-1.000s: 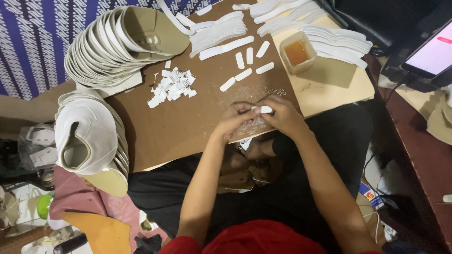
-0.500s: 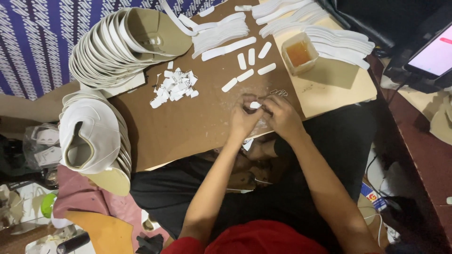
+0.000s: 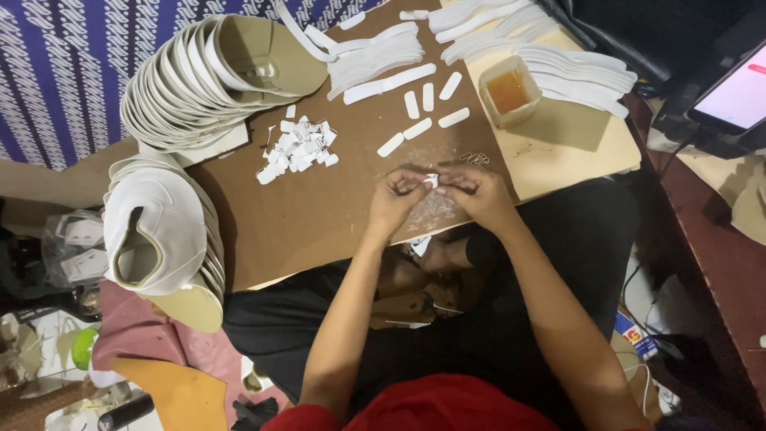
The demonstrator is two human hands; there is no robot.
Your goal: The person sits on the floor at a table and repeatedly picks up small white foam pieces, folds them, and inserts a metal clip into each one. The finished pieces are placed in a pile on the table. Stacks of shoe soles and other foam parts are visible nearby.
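Both hands have lifted off the board: left hand and right hand now pinch a small white tab between fingertips, beside the tab pile.

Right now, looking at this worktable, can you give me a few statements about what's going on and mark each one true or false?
1. Both hands, the left hand and the right hand, meet at a small white piece. True.
2. The plastic cup holds a blue liquid. False: the liquid is amber.
3. A heap of small white bits lies on the brown board. True.
4. The fanned stack of shoe uppers sits to the person's right. False: it is at the left, near the blue patterned cloth.
5. Short white strips lie on the board beyond the hands. True.
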